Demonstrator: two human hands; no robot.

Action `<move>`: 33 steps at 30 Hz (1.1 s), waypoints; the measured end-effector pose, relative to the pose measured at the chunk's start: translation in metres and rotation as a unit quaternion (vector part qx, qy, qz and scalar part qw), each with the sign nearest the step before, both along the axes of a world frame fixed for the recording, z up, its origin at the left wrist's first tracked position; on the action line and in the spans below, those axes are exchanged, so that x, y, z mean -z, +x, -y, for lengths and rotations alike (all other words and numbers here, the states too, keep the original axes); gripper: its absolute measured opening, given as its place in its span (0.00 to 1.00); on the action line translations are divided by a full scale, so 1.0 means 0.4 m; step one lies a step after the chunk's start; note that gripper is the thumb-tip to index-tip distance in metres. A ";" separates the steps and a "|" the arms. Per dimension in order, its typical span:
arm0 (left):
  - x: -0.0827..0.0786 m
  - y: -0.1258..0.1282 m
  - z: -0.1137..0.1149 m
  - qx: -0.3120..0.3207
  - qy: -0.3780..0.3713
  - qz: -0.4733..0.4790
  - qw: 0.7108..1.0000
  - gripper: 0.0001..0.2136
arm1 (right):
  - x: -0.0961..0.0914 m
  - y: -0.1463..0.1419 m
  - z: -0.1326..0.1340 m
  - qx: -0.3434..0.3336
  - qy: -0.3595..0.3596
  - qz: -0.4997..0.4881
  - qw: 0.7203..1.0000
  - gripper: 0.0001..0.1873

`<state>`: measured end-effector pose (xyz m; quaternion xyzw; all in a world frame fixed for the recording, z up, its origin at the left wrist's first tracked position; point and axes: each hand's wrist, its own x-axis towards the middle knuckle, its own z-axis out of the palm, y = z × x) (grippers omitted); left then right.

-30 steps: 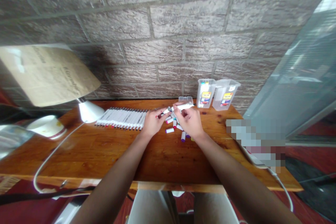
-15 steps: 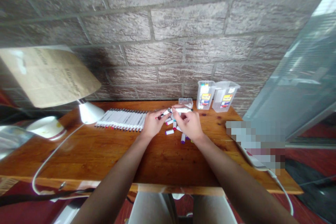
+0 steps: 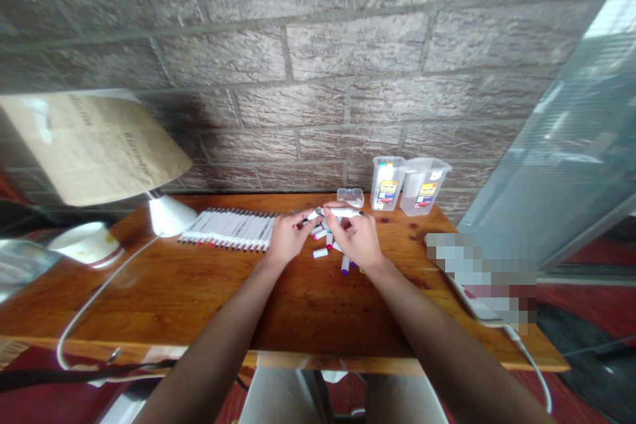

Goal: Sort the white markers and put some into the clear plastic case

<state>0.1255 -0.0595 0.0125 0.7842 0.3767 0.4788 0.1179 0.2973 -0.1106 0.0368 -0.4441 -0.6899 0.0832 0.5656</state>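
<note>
Both my hands meet over the far middle of a wooden table (image 3: 199,291). My left hand (image 3: 284,238) pinches a short white marker (image 3: 309,216) with a dark tip. My right hand (image 3: 356,237) grips a longer white marker (image 3: 344,212) held level, its left end close to the left hand's marker. Several loose markers (image 3: 328,244) with coloured caps lie on the table just under and between my hands. To the left, a tidy row of white markers (image 3: 231,228) lies side by side.
Two clear plastic containers (image 3: 411,184) and a small clear lid (image 3: 350,197) stand at the wall behind my hands. A white desk lamp (image 3: 169,213) with its cable, a bowl (image 3: 87,244) and a brown paper bag (image 3: 89,146) sit left. A blurred patch covers the table's right side.
My hands and the two markers have stayed nearly in place. The right hand's marker has levelled out a little and the view has shifted slightly.
</note>
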 end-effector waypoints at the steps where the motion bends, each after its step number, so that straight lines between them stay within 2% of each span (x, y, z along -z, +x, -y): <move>1: 0.001 0.000 0.000 0.002 -0.001 -0.002 1.000 0.11 | 0.000 0.000 0.000 0.002 0.001 0.000 1.000 0.19; 6: 0.005 -0.002 -0.003 0.017 0.007 0.001 1.000 0.11 | -0.001 -0.001 0.001 0.008 0.010 0.004 1.000 0.18; 12: 0.003 -0.002 0.000 0.006 0.006 0.000 1.000 0.10 | -0.003 0.003 0.002 0.016 0.009 -0.003 1.000 0.17; 27: -0.005 0.001 0.006 -0.003 -0.012 0.002 1.000 0.10 | -0.004 0.002 0.004 0.026 -0.011 -0.006 1.000 0.20; 33: 0.001 -0.001 0.002 0.005 -0.013 0.007 1.000 0.11 | -0.003 0.002 0.003 0.036 0.004 -0.012 0.999 0.19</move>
